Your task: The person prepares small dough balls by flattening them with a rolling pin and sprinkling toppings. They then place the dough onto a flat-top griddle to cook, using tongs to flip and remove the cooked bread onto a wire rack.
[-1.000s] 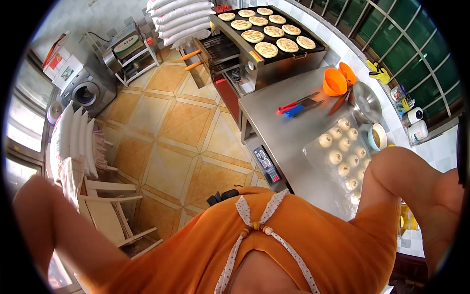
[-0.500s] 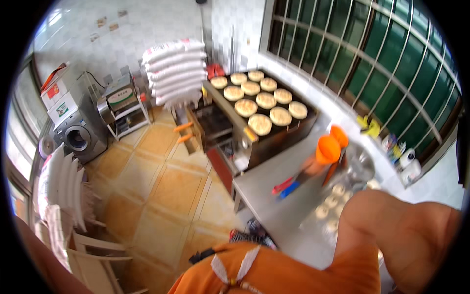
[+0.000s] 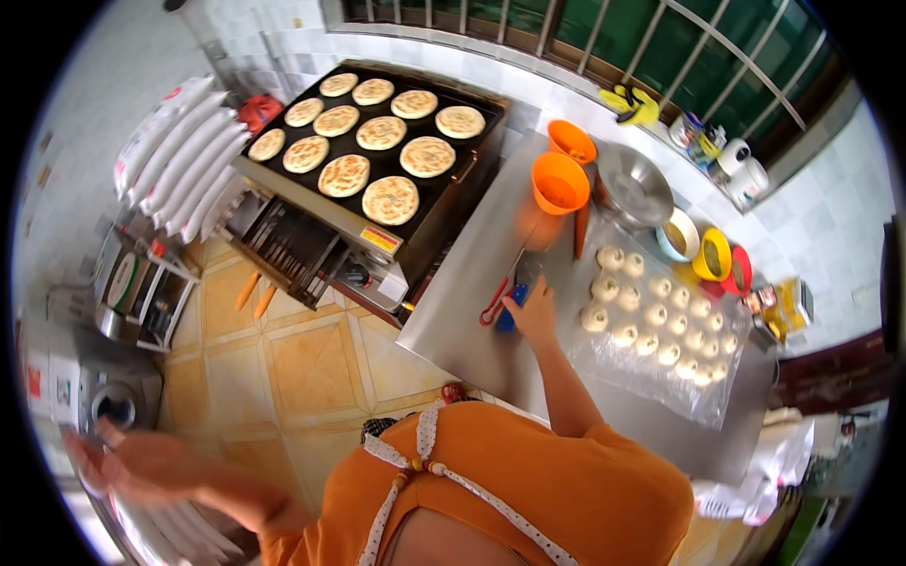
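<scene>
My right hand (image 3: 533, 307) reaches onto the steel worktable (image 3: 444, 311), fingers closed on the blue handle (image 3: 507, 318) of a flat tool. Red-handled tongs (image 3: 489, 311) lie just left of it. My left hand (image 3: 109, 462) is out at the lower left, motion-blurred, fingers apart, nothing visible in it. To the right of my right hand, round dough pieces (image 3: 628, 297) sit in rows on a plastic sheet (image 3: 694, 401). Beyond the table's left end, flatbreads (image 3: 380, 133) cook on a black griddle (image 3: 444, 193).
Orange bowls (image 3: 560, 189), a steel bowl (image 3: 632, 184) and several small bowls (image 3: 713, 255) line the back. Below the griddle an open drawer (image 3: 283, 245) with two wooden handles juts out. Flour-like sacks (image 3: 175, 160) are stacked left. A washing machine (image 3: 123, 387) stands at the lower left.
The view has turned toward the griddle and worktable. My right arm has reached forward, and its hand has taken hold of the blue handle. My left hand has come further into view.
</scene>
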`<state>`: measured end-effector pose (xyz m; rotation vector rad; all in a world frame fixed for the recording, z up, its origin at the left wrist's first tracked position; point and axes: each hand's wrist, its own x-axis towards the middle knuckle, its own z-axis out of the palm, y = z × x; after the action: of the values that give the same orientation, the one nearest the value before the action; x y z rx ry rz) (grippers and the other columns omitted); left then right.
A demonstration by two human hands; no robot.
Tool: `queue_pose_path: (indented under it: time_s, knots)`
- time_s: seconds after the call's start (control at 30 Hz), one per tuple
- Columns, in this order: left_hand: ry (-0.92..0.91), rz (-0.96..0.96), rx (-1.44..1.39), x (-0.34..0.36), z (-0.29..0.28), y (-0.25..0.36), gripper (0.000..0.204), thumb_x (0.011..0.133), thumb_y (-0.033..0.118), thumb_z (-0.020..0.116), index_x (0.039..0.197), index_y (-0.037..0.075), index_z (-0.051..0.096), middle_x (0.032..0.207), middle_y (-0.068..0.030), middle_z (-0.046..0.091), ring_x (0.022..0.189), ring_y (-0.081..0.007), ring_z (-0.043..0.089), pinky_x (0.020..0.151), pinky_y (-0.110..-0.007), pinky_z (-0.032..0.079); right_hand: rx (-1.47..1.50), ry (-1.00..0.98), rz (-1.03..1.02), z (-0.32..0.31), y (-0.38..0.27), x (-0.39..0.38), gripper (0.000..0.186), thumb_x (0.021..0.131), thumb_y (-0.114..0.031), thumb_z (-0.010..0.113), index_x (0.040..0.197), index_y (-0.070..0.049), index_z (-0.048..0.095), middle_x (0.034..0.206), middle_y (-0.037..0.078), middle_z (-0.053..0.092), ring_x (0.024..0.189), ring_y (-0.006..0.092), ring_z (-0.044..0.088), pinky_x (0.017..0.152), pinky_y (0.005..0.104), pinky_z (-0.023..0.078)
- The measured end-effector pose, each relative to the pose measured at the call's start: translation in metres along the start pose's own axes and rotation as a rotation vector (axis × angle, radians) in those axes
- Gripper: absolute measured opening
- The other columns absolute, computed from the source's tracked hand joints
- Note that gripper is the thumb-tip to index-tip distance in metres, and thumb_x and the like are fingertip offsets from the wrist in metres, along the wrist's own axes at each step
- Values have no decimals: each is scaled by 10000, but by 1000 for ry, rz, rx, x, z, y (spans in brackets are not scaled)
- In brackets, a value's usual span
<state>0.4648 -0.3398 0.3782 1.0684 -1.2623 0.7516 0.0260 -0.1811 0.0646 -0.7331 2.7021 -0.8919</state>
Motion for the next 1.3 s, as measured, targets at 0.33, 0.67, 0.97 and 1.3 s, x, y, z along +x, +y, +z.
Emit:
queue_pose_path:
  time_s: [0.33, 0.67, 0.97, 1.3]
  knots:
    - [-870, -191, -545, -197, 173, -136, 387, 902, 83, 542, 1271, -3, 463, 1433, -144, 368, 1299, -323, 371, 1049, -451, 297, -65, 185, 327, 76, 18, -2, 677, 827, -168, 594, 1377, 22, 248, 1152, 306, 522, 1024, 457, 546, 864, 502, 453]
    - [-1009, -95, -576, -194, 221, -194, 366, 903, 118, 560, 1245, 9, 490, 1449, -159, 342, 1315, -352, 334, 1039, -472, 301, -192, 444, 474, 58, -3, -27, 550, 881, -140, 513, 1378, -70, 288, 1128, 252, 528, 952, 422, 595, 810, 482, 492]
    - [-1046, -147, -528, -210, 224, -159, 376, 892, 112, 564, 1253, 34, 498, 1450, -144, 347, 1339, -352, 308, 1035, -483, 311, -362, 189, 503, 74, -33, 33, 543, 927, -163, 467, 1429, -122, 266, 1102, 175, 496, 973, 316, 600, 776, 408, 534]
    - [-987, -39, -500, -209, 228, -92, 363, 895, 117, 561, 1244, 32, 507, 1462, -155, 326, 1345, -359, 301, 1050, -486, 312, -374, 241, 369, 96, -17, 62, 623, 859, -131, 543, 1421, -77, 280, 1090, 170, 466, 989, 336, 567, 772, 411, 519]
